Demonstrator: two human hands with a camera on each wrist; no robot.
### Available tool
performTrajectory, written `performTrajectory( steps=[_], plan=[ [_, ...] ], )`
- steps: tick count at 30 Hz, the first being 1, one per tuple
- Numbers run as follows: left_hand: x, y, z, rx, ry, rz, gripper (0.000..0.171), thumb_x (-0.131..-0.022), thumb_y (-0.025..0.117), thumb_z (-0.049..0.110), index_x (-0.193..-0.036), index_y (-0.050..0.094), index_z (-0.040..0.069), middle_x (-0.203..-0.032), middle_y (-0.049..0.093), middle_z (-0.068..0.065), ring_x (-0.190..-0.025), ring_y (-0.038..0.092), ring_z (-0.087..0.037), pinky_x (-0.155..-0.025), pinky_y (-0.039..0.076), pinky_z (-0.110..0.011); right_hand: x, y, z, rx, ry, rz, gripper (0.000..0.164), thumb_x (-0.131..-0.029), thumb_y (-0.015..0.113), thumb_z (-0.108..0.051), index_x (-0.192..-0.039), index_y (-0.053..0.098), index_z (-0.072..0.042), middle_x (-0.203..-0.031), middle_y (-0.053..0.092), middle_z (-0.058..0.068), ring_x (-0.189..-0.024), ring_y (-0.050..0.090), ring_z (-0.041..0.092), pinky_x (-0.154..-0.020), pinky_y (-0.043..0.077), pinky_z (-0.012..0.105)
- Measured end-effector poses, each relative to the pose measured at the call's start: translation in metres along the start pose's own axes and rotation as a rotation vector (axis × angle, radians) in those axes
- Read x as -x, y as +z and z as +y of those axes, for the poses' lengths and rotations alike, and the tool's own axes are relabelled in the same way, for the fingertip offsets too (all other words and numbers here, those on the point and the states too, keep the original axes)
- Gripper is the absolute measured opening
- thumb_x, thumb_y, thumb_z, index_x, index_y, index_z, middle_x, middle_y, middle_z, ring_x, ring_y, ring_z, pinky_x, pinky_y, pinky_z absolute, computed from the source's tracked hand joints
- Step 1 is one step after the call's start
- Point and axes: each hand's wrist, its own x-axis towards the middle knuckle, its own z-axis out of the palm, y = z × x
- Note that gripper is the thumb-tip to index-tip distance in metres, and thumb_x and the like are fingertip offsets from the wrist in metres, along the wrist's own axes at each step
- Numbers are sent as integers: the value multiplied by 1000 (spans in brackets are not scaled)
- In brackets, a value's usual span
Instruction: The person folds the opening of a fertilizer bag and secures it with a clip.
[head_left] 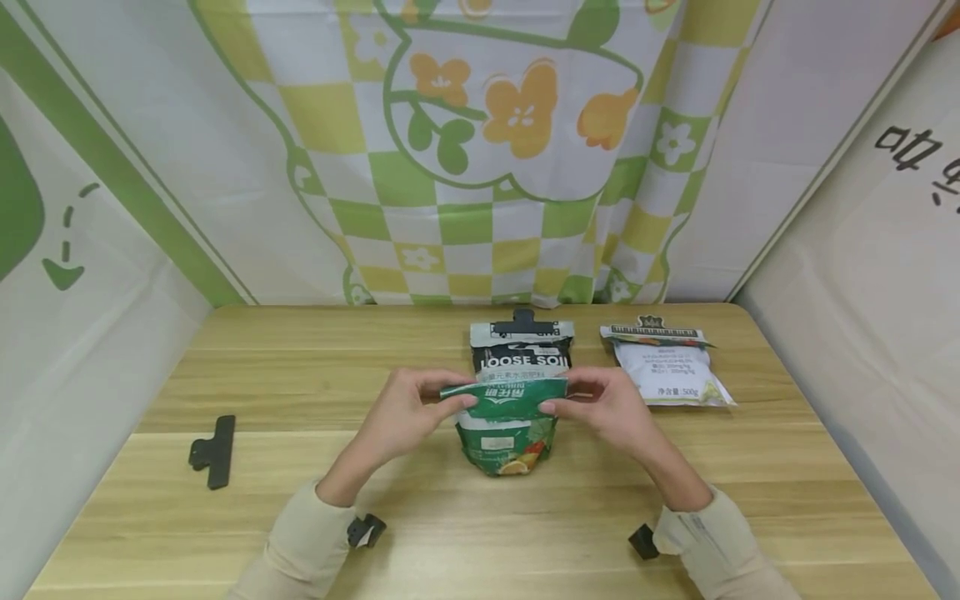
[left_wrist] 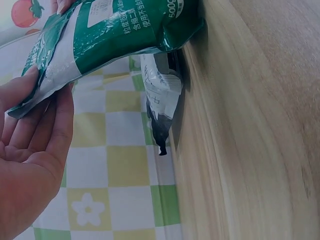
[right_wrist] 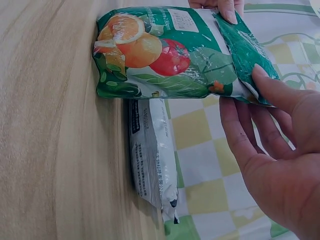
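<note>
A green and white plastic pouch (head_left: 506, 446) printed with fruit is held upright by both hands, its top folded over toward the person. My left hand (head_left: 393, 417) pinches the left end of the fold, thumb in front and fingers behind. At the other end, the right hand (head_left: 618, 417) grips the fold the same way. The right wrist view shows the pouch's (right_wrist: 165, 55) orange and tomato print, with its base right at the tabletop. In the left wrist view, the thumb of the left hand (left_wrist: 35, 155) presses on the green flap.
Behind the pouch lies a black and white "LOOSE SOIL" bag (head_left: 525, 358) with a black clip (head_left: 525, 322) across its top. A white bag (head_left: 667, 371), also clipped, lies to its right. One loose black clip (head_left: 217, 454) rests on the wooden table (head_left: 315, 367) at left.
</note>
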Motion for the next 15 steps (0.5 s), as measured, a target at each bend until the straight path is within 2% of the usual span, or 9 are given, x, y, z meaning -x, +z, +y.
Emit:
performTrajectory(
  steps=[6,10,12,15],
  plan=[
    [-1,-2,-2,29,-12,-2,21,-91,83,19,-111,83,13,-117,81,-9,-85,78,-11,-61,54,-19,-1,-1,2,-3,-32,-7,14,-84,88,-9,-87,77,-1,-89,76,-2,-75,72,8,-70,63,28],
    [-2,-2,-3,40,-26,1,19,-91,83,19,-109,83,14,-113,82,-8,-72,69,-9,-52,40,-19,0,-1,1,20,-40,11,12,-83,88,-10,-85,79,-3,-81,75,-3,-66,63,6,-59,54,23],
    [-3,-2,-4,49,-34,3,19,-91,83,19,-108,83,14,-112,82,-8,-69,66,-9,-50,36,-19,0,-1,0,26,-27,31,13,-82,89,-10,-87,80,-3,-81,77,-4,-65,64,8,-58,54,23],
    [-3,-2,-4,67,-52,7,18,-90,84,18,-107,83,13,-111,82,-8,-73,70,-6,-50,37,-19,0,0,-1,32,-2,59,17,-80,91,-11,-90,81,-1,-83,79,-6,-69,69,9,-62,58,25]
  ],
)
